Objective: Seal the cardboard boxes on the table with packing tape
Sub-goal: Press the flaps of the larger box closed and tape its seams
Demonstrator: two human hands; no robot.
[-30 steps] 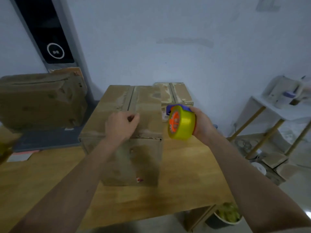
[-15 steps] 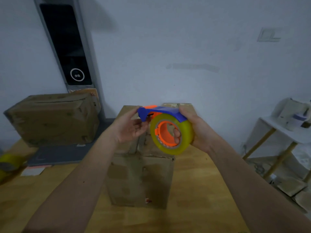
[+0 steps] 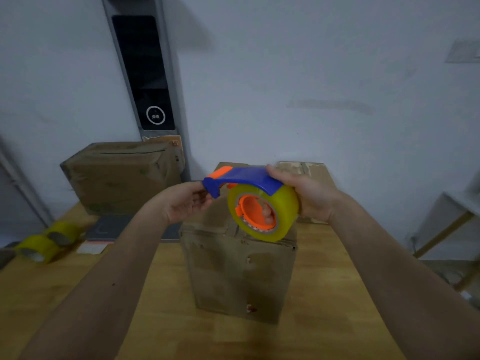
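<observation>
A tape dispenser with a blue guard, orange core and yellowish tape roll hangs in the air above a cardboard box standing in the middle of the wooden table. My right hand grips the dispenser, its fingers showing inside the orange core. My left hand pinches at the blue front end of the dispenser, fingers curled there. The box's top is mostly hidden behind the dispenser and hands. A smaller cardboard box sits behind, partly hidden by my right hand.
A large brown box stands at the back left on a dark flat pad. Two spare tape rolls lie at the table's left edge. A white side table stands to the right, and a grey wall lies behind.
My left hand left the box top and came up to the dispenser's front end. My right hand lifted the dispenser over the box. The view has risen and shifted.
</observation>
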